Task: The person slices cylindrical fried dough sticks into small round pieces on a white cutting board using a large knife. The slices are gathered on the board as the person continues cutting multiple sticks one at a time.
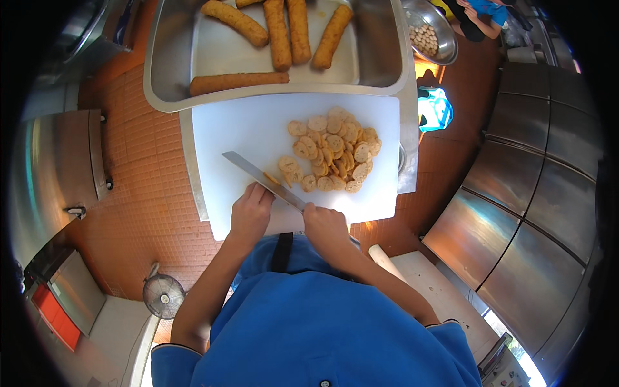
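My right hand (326, 225) grips the handle of a kitchen knife (249, 167), its blade slanting up and left over a white cutting board (227, 126). Curled close against the near side of the blade is my left hand (251, 210); what lies under its fingers is hidden. A thin slice (272, 178) leans at the far side of the blade. Just beyond, a few loose round slices (287, 164) lie next to a large heap of pale, brown-edged slices (338, 145) on the right half of the board.
Past the board sits a deep metal tray (232, 63) with several long browned rolls (278, 36). A metal bowl (430, 34) of small pale pieces is at the upper right, near another person (483, 17). A blue stool (435, 109), a fan (164, 296) and steel cabinets (512, 159) surround the table.
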Demonstrator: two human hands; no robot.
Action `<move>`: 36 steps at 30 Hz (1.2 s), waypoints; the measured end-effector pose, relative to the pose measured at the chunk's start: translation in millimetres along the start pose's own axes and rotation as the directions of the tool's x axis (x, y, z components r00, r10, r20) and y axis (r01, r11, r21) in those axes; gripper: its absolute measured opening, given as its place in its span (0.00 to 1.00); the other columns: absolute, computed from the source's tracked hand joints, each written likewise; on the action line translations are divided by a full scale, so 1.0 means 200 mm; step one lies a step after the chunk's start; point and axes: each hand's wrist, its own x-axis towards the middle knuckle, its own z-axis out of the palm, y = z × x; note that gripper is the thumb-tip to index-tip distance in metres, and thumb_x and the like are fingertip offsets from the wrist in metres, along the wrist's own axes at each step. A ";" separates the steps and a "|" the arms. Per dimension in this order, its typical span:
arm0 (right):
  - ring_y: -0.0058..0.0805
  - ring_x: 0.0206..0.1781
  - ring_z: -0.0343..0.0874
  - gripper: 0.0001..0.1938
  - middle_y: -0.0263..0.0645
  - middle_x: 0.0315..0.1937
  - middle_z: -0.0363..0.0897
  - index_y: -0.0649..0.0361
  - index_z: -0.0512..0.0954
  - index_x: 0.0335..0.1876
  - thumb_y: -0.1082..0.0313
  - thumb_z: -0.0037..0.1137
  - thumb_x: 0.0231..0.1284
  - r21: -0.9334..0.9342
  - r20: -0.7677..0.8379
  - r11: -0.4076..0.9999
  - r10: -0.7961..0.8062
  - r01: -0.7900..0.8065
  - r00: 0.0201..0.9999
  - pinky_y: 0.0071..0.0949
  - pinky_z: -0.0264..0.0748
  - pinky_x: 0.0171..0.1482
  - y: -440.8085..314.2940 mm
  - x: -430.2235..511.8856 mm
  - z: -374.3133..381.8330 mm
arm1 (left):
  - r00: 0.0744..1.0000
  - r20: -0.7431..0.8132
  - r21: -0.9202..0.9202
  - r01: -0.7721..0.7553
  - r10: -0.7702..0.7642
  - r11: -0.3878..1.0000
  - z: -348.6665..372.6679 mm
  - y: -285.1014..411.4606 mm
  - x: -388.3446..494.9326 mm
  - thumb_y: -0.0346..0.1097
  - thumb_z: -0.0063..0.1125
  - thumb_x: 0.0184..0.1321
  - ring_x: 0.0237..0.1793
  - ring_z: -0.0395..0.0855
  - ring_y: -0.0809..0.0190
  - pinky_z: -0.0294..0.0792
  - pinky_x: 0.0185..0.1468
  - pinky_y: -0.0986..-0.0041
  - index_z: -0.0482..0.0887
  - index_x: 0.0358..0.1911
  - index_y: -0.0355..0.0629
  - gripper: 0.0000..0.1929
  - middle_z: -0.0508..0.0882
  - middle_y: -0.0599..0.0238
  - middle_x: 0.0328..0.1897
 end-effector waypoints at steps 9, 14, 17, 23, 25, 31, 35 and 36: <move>0.50 0.27 0.83 0.15 0.48 0.25 0.83 0.63 0.75 0.33 0.59 0.51 0.73 0.087 -0.070 0.995 0.060 -0.054 0.996 0.47 0.77 0.31 0.05 -0.16 -0.05 | 0.998 -0.057 -0.049 -0.021 0.018 0.999 -0.02 0.00 0.01 0.26 0.65 0.51 0.46 0.84 0.56 0.82 0.40 0.67 0.85 0.40 0.38 0.11 0.83 0.62 0.44; 0.49 0.28 0.84 0.15 0.48 0.24 0.83 0.64 0.76 0.35 0.59 0.50 0.73 -0.021 0.016 0.996 0.093 -0.092 0.996 0.47 0.78 0.33 0.05 -0.29 -0.12 | 0.999 -0.006 -0.017 -0.036 0.036 0.999 -0.02 -0.01 0.01 0.26 0.65 0.50 0.46 0.84 0.55 0.82 0.39 0.67 0.86 0.37 0.37 0.10 0.83 0.61 0.44; 0.48 0.28 0.84 0.14 0.48 0.24 0.83 0.63 0.76 0.34 0.61 0.50 0.72 -0.030 0.058 0.995 0.099 -0.097 0.993 0.46 0.78 0.33 0.05 -0.30 -0.14 | 0.999 -0.004 -0.017 -0.035 0.035 0.999 -0.01 -0.01 0.00 0.25 0.65 0.50 0.46 0.85 0.55 0.82 0.38 0.67 0.86 0.36 0.37 0.08 0.83 0.60 0.43; 0.48 0.29 0.85 0.05 0.49 0.25 0.83 0.62 0.74 0.33 0.70 0.50 0.64 0.005 -0.003 1.000 -0.007 0.007 1.000 0.43 0.80 0.32 0.02 -0.05 -0.01 | 0.999 -0.019 -0.033 -0.033 0.033 0.999 0.00 -0.02 -0.01 0.25 0.65 0.51 0.47 0.85 0.54 0.81 0.39 0.66 0.86 0.35 0.37 0.08 0.83 0.60 0.41; 0.48 0.30 0.85 0.02 0.49 0.27 0.83 0.62 0.74 0.33 0.74 0.51 0.60 0.007 -0.015 1.000 -0.020 0.020 1.000 0.43 0.80 0.32 0.00 0.01 0.05 | 0.999 -0.022 -0.041 -0.026 0.025 0.999 0.00 -0.02 -0.02 0.26 0.65 0.51 0.47 0.85 0.53 0.81 0.40 0.65 0.86 0.36 0.37 0.08 0.83 0.60 0.42; 0.45 0.26 0.83 0.07 0.44 0.24 0.81 0.61 0.74 0.33 0.67 0.58 0.61 0.072 -0.318 0.994 -0.049 0.076 0.947 0.44 0.78 0.30 0.02 0.00 0.06 | 0.991 -0.094 -0.159 0.078 -0.094 0.984 -0.05 0.01 0.01 0.26 0.68 0.54 0.47 0.84 0.52 0.81 0.43 0.66 0.85 0.38 0.38 0.09 0.83 0.58 0.44; 0.42 0.30 0.81 0.08 0.41 0.25 0.80 0.60 0.77 0.39 0.69 0.60 0.55 0.066 -0.439 0.995 -0.037 0.073 0.898 0.42 0.76 0.32 0.05 -0.13 -0.04 | 0.865 -0.456 -0.223 0.117 -0.210 0.968 -0.22 0.06 0.03 0.24 0.69 0.55 0.47 0.83 0.49 0.78 0.50 0.65 0.83 0.45 0.38 0.14 0.81 0.52 0.48; 0.41 0.31 0.81 0.08 0.40 0.25 0.78 0.60 0.78 0.40 0.70 0.59 0.55 0.057 -0.468 0.996 -0.039 0.074 0.883 0.41 0.76 0.33 0.06 -0.15 -0.07 | 0.810 -0.539 -0.312 0.064 -0.232 0.948 -0.27 0.07 0.05 0.27 0.70 0.55 0.54 0.79 0.46 0.72 0.57 0.62 0.82 0.50 0.40 0.18 0.79 0.51 0.54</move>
